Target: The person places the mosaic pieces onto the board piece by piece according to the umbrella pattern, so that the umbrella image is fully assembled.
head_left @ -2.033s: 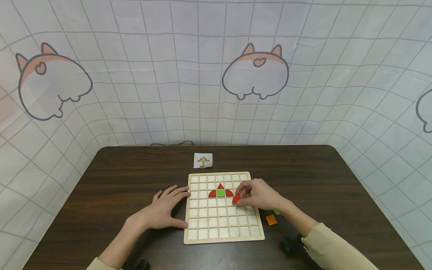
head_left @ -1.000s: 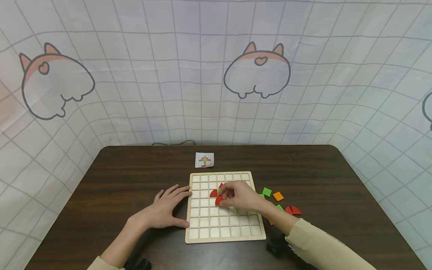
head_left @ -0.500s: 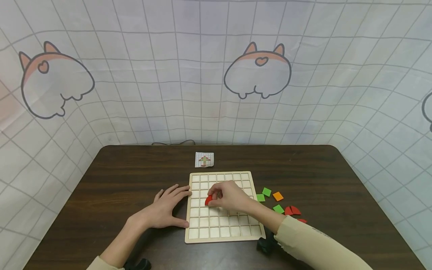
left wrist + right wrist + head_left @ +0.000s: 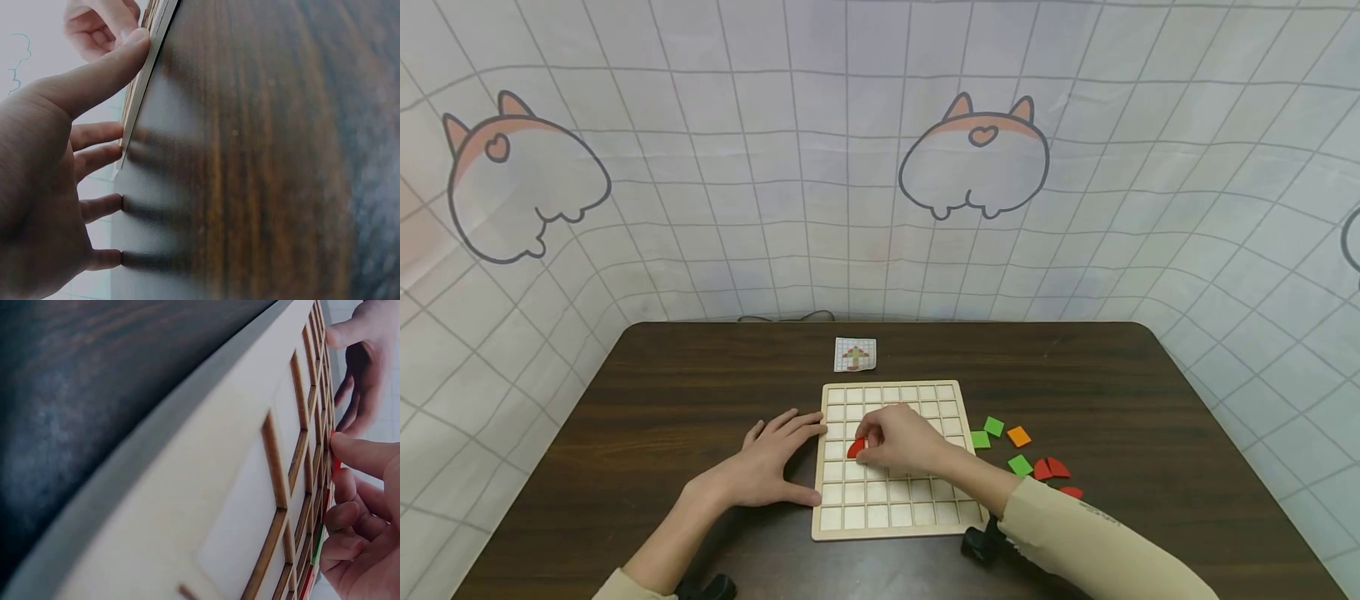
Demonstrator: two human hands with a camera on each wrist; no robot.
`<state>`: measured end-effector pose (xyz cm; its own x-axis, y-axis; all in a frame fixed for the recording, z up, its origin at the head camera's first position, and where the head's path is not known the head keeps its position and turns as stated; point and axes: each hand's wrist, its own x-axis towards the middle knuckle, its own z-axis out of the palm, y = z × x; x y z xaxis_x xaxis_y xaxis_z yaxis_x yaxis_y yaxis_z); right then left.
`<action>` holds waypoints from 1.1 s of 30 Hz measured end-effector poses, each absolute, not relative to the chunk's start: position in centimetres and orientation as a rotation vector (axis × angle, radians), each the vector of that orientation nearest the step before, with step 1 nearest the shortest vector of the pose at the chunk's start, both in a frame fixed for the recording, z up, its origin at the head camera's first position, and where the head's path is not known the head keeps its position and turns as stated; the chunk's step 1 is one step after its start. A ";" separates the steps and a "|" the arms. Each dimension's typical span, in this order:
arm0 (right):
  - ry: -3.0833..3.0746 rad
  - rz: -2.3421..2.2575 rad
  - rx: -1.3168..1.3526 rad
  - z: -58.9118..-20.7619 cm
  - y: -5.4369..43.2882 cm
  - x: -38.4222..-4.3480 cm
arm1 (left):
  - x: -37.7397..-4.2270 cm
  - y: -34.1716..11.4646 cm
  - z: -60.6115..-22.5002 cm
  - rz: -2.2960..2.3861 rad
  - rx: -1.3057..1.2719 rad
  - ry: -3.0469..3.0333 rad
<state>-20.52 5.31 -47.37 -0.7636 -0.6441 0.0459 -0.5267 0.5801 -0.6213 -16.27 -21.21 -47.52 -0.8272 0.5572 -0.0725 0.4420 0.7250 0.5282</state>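
Note:
A wooden grid board [image 4: 898, 533] lies on the table in the head view. My right hand [image 4: 902, 440] is over its left part, pinching a red quarter-circle tile [image 4: 856, 449] between thumb and fingertips, low over a cell. In the right wrist view that red tile [image 4: 335, 464] shows under the thumb tip, with red and green tiles on the board partly visible beyond the curled fingers. The head view has those set tiles covered by my right hand. With fingers spread and straight, my left hand [image 4: 763, 471] touches the board's left edge; the thumb [image 4: 112, 72] rests against it.
Behind the board lies a small card [image 4: 855, 354] printed with a coloured pattern on a grid. To the board's right are several loose tiles: green squares [image 4: 1020, 465], an orange square [image 4: 1018, 436] and red curved tiles [image 4: 1051, 468]. A patterned white curtain [image 4: 865, 250] hangs behind the table.
My right hand has carried the red tile leftward across the board, from its right side to the left part. Loose tiles on the right came into view. My left hand has stayed at the edge.

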 end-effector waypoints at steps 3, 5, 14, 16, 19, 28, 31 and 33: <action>2.634 -0.908 -0.989 -47.4 5.3 -20.5 | -16.3 -21.2 -47.5 0.742 0.794 2.704; 2.634 -0.902 -0.996 -47.4 5.2 -20.5 | -16.2 -21.2 -47.5 0.742 0.794 2.703; 2.630 -0.935 -0.994 -47.2 5.8 -20.5 | -16.2 -21.2 -47.4 0.736 0.789 2.699; 2.625 -0.945 -0.988 -47.1 6.3 -20.4 | -16.2 -21.2 -47.3 0.740 0.788 2.696; 2.620 -0.958 -0.976 -47.1 7.1 -20.4 | -16.3 -21.2 -47.3 0.739 0.786 2.696; 2.613 -1.041 -0.992 -46.4 10.3 -20.1 | -16.4 -21.2 -47.4 0.735 0.784 2.698; 2.601 -1.069 -0.960 -46.2 11.4 -20.0 | -16.4 -21.2 -47.3 0.736 0.782 2.693; 2.600 -1.078 -0.941 -46.2 12.1 -20.0 | -16.4 -21.1 -47.3 0.734 0.781 2.690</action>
